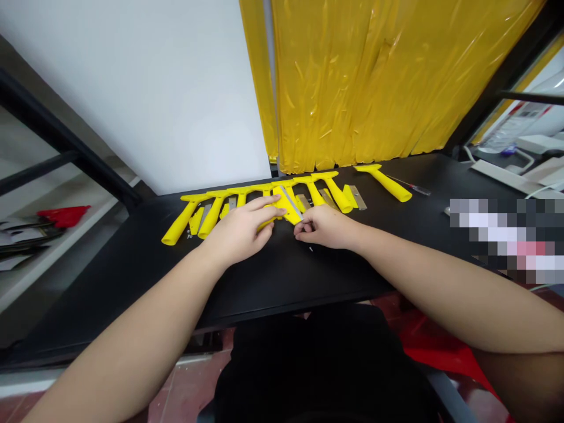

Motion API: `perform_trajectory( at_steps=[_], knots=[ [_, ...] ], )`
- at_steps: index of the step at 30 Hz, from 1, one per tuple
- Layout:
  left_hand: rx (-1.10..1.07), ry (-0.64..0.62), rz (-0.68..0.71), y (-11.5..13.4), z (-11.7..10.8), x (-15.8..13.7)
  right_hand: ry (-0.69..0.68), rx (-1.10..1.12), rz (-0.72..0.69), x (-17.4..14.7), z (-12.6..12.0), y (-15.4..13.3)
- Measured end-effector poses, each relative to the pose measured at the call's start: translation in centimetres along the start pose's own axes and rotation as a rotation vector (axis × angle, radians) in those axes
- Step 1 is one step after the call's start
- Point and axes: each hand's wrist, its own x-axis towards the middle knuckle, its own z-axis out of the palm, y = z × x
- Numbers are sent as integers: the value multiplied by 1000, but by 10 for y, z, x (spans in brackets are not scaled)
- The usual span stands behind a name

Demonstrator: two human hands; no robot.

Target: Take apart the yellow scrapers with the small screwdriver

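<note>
My left hand (pixel 242 230) is closed on a yellow scraper (pixel 284 200), whose head is turned up with a grey metal blade strip along it. At the lower end of that head, my right hand (pixel 324 226) has its fingers pinched together against the edge; any small part between them is hidden. Behind both hands lies a row of yellow scraper handles (pixel 176 226), with loose yellow head pieces and metal blades (pixel 360 198) among them. Tiny screws (pixel 189 235) are scattered at the left, and one small light piece (pixel 311 249) lies below my right hand.
One yellow handle (pixel 394 185) lies apart at the right, beside a screwdriver (pixel 420 190). Everything rests on a black tabletop (pixel 282 282). A white panel (pixel 176 88) and yellow plastic sheeting (pixel 343 88) rise behind it. Black frame bars (pixel 57 129) stand at the left.
</note>
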Motion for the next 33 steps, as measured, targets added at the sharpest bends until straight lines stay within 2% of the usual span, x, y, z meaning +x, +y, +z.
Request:
perform_trajectory(
  at_steps=[6,9,12,15,18,23,33],
  knots=[
    [-6,17,27,-4,2,1,-33,-23,8,0,1,-6],
    [-5,24,35,-4,2,0,17,-2,40,-2,-7,-1],
    [-8,21,38,-3,3,0,122,188,75,-3,-20,8],
    [-9,2,54,0,5,1,167,370,-29,-4,-26,12],
    [-16,-9,78,3,7,2,127,386,-83,-4,-22,9],
    [-8,-33,91,6,8,3,49,493,-7,-4,-14,1],
    [4,-13,113,8,12,4,93,667,40,-1,-8,2]
  ],
)
